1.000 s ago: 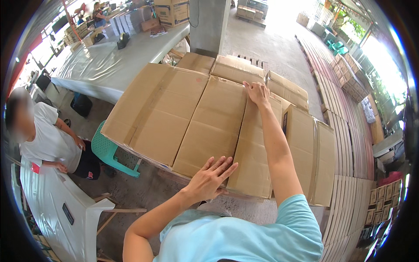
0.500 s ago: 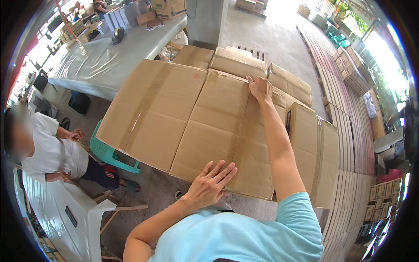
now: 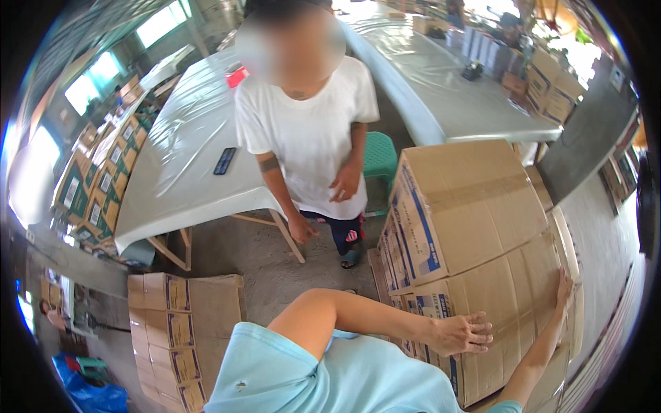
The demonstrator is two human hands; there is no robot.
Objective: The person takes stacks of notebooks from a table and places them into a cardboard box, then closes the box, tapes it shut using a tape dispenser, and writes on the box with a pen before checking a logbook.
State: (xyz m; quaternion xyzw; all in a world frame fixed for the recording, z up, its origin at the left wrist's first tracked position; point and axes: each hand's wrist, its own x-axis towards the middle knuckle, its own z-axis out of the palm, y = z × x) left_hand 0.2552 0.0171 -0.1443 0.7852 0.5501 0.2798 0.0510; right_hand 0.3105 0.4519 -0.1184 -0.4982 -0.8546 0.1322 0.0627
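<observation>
Person in white fabric T-shirt (image 3: 303, 131), far: face blurred, crown cut off by upper edge. Green plastic stool (image 3: 380, 155), far: partly hidden behind that person. Black rectangular phone (image 3: 224, 161), left: screen detail too small to tell. Left hand (image 3: 461, 335), near: palm hidden. Right hand (image 3: 564, 289), right: finger detail too small to tell. Pale blue short-sleeved shirt (image 3: 385, 372), near: cut off by lower edge.

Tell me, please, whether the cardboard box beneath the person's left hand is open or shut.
Shut: the cardboard box has a flat top beneath the left hand, with no flap standing up.
</observation>
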